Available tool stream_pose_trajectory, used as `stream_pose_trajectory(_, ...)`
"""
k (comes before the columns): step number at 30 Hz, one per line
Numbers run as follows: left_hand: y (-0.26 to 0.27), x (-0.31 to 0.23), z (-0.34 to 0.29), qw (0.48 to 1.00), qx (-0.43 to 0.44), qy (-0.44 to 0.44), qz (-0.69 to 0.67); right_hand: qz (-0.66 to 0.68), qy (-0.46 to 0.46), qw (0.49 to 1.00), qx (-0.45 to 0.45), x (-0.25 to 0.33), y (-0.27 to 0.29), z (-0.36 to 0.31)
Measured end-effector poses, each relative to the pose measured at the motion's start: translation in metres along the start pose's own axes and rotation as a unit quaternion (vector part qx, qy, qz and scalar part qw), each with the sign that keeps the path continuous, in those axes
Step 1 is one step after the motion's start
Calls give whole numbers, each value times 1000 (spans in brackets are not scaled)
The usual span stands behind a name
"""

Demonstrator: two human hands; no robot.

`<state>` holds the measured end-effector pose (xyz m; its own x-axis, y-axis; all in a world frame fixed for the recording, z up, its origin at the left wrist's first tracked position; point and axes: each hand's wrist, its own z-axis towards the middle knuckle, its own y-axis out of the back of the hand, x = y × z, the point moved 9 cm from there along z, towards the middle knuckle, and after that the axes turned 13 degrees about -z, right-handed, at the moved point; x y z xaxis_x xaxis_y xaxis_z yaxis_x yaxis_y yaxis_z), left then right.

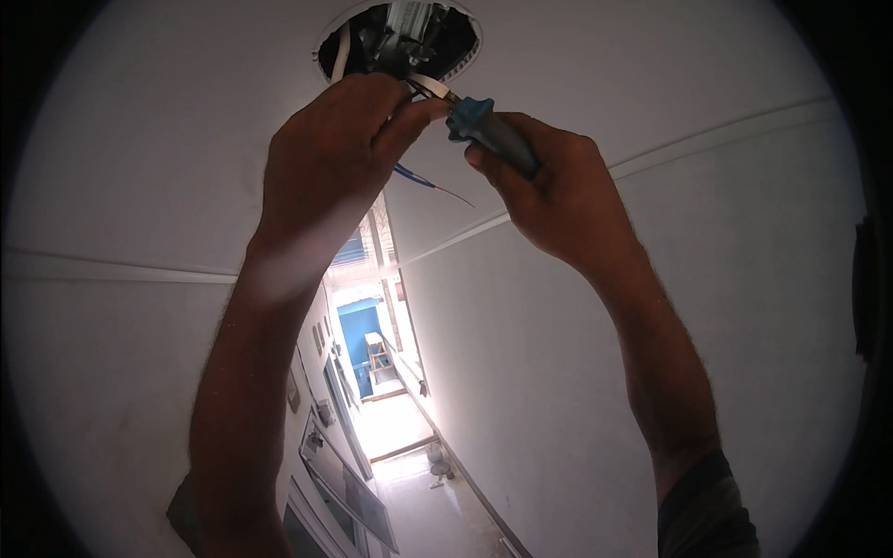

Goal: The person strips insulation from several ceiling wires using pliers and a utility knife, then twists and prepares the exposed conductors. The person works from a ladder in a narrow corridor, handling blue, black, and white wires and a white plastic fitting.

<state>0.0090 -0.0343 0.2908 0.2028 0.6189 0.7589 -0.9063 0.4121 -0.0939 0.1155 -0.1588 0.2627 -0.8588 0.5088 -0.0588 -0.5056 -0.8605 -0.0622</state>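
Note:
Both my arms reach up to a round hole [465,58] in the white ceiling. My left hand [339,139] is closed at its rim, thumb and fingers pinching a white cable [430,86] that emerges beside a dark wire. A blue wire [415,177] with a bare end sticks out below that hand. My right hand [563,177] is wrapped around the grey handle of a cable-stripping knife [493,130] with a flared blue guard. Its tip meets the white cable near my left thumb; the blade is mostly hidden.
Inside the hole are metal parts and another pale cable [342,51]. White walls [595,353] flank a narrow passage below. A framed panel [349,488] leans on the left side. Farther down stand a wooden stepladder [376,352] and a blue wall [356,325].

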Motion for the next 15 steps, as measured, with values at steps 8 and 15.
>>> stream_pose_trajectory(8, 2, -5, 0, 996, 1, -58, 63, 20, -22, 1000, -4, 3, -3, -4)
stream_pose_trajectory(15, 15, 4, 6, 997, -63, 18, 51, 32, -23, 996, -75, 5, 0, -11)
